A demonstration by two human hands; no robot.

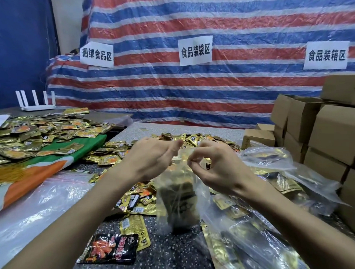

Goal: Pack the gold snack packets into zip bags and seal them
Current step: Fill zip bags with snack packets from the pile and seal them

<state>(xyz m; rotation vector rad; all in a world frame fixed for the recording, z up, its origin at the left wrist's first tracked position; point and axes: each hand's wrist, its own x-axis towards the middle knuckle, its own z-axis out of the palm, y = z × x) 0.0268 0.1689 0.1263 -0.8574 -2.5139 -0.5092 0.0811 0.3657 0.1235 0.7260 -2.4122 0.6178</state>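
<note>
Zip bag (179, 201): clear film, blurred, hanging upright at frame centre just above the speckled table (167, 260). Loaded with gold snack packets (182, 197); count not readable through the blur.

Right hand (214, 166): thumb and forefinger pinched together on the bag's top edge, right end; other fingers curled.

Left hand (151, 157): back toward the camera, thumb over curled fingers at the left end of the same edge, gripping it.

Directly behind the hands: heap of loose gold packets (192, 139). Below the bag, lower centre: a few more packets flat on the table, plus one black-and-orange packet (110, 249).

Right and lower right: filled zip bags (263, 156) lying in an overlapping pile.

Lower left: stack of flat empty bags (37, 205). Above that, green-and-orange cloth (49, 159) with a second packet heap (40, 132) on it.

Right edge: stacked cardboard boxes (325, 130).

Far left: white router (34, 103).

Background: red, white and blue striped tarp (195, 84) carrying three paper signs (195, 50).
</note>
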